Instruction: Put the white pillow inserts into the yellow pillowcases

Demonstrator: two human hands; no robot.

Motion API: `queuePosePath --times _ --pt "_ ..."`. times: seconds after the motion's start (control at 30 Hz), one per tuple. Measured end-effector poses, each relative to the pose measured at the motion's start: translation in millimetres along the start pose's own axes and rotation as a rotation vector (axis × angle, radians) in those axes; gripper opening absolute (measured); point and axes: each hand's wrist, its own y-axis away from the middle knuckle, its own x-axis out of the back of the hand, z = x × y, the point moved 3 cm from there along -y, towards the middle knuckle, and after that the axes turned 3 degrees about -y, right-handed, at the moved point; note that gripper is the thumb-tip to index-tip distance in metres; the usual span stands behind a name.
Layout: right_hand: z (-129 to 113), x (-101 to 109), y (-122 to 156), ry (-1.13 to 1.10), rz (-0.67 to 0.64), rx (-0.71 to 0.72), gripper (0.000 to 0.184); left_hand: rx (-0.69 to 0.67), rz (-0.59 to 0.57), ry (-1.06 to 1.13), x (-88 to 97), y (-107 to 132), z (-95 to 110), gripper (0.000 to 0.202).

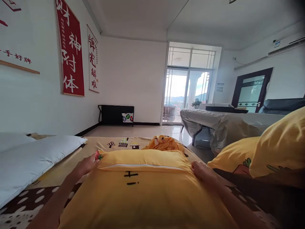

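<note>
There are two grips: one left grip (pixel 89 163) and one right grip (pixel 200 170). Yellow pillows number three: one middle pillow (pixel 152 200) with one zip (pixel 147 166), one front right pillow (pixel 283 140) and one rear right pillow (pixel 233 152). I count one white pillow (pixel 45 162), one crumpled yellow cloth (pixel 164 143), three wall scrolls (pixel 72 57), one printed notice (pixel 220 87), one air conditioner (pixel 287 45), one worktop (pixel 228 121), one black tray (pixel 224 109), one potted plant (pixel 196 103), one dark-framed door (pixel 252 90) and two sliding glass panels (pixel 177 92).
</note>
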Motion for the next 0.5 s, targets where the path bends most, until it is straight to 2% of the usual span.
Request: queuePosePath --times 0.07,0.17,0.23,0.27,0.3,0.37,0.43,0.5 --pt "-22 5 -1 -0.011 0.016 0.079 0.023 -0.095 -0.049 -0.003 -1.8 6 37 0.053" --pt "-75 17 6 -0.066 0.073 0.270 0.034 -0.401 -0.162 0.091 -9.3 20 111 0.059" --pt "-114 18 22 -0.129 0.069 0.465 0.035 -0.489 -0.192 0.057 -20.3 29 149 0.056" --pt "-133 17 34 -0.188 0.072 0.631 0.035 -0.521 -0.210 0.038 -27.2 33 163 0.054" --pt "-148 14 46 -0.239 0.062 0.779 0.035 -0.542 -0.231 0.023 -34.1 35 172 0.053" --pt "-164 7 64 -0.319 0.066 0.931 0.035 -0.572 -0.265 0.022 -44.7 37 180 0.053" --pt "-165 -2 67 -0.356 0.075 0.920 0.034 -0.570 -0.271 0.049 -48.2 34 176 0.053" --pt "-156 -9 56 -0.364 0.096 0.831 0.033 -0.521 -0.235 0.066 -45.7 27 164 0.051"
